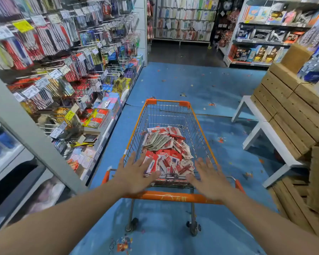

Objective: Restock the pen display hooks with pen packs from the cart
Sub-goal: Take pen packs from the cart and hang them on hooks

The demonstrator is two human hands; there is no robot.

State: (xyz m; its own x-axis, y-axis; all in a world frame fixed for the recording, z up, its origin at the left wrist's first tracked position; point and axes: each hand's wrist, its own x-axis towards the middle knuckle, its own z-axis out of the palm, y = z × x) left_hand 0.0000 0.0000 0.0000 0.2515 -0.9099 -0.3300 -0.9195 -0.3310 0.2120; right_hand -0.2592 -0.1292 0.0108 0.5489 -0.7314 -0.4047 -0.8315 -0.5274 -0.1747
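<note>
A shop aisle with a blue floor [173,85]; the pen display hooks [66,57] line the left side, their price tags too blurred to read. Both the left hand [134,175] and right hand [208,179] are spread flat, holding nothing, above the orange cart [166,196] handle. Red pen packs [166,150] lie in the basket just beyond the fingertips.

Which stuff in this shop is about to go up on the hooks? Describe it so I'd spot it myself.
Find the orange-framed wire cart in the middle of the blue floor. Inside its basket lies a loose heap of pen packs, just beyond the person's two open hands. Unlike the packs hanging on the wall to the left, these lie jumbled, mostly red and white.
</note>
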